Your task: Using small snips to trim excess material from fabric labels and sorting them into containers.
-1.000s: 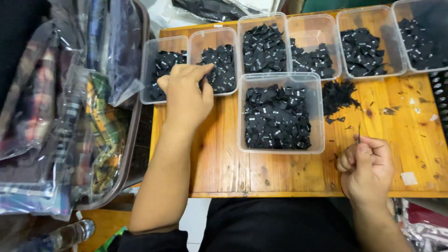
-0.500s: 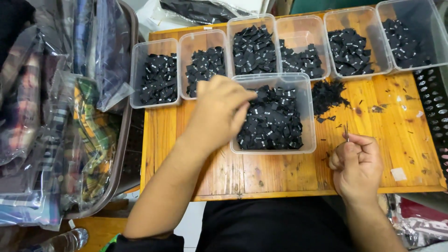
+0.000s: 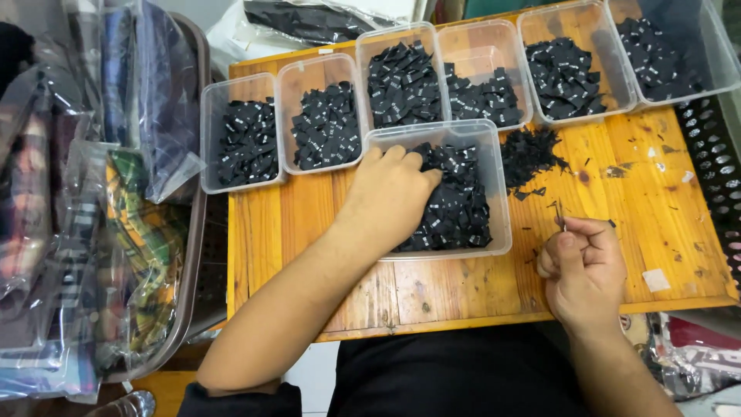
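My left hand (image 3: 390, 193) reaches into the near clear plastic tub (image 3: 502, 193), fingers curled down among its small black fabric labels (image 3: 455, 208); whether it grips one is hidden. My right hand (image 3: 583, 266) rests on the wooden table (image 3: 641, 232) to the right of that tub, pinched shut on thin metal tweezers (image 3: 561, 214) that point up and away. A loose pile of black labels (image 3: 529, 154) lies on the wood just beyond the right hand.
A row of clear tubs (image 3: 324, 123) holding black labels lines the table's far edge. Bagged plaid garments (image 3: 85, 232) are stacked at the left. A black perforated crate (image 3: 714, 154) sits at the right edge. A small white scrap (image 3: 656, 279) lies near the front right.
My left hand moved from the far-left tubs rightward and down into the near tub. The right hand stayed in place holding the tweezers.
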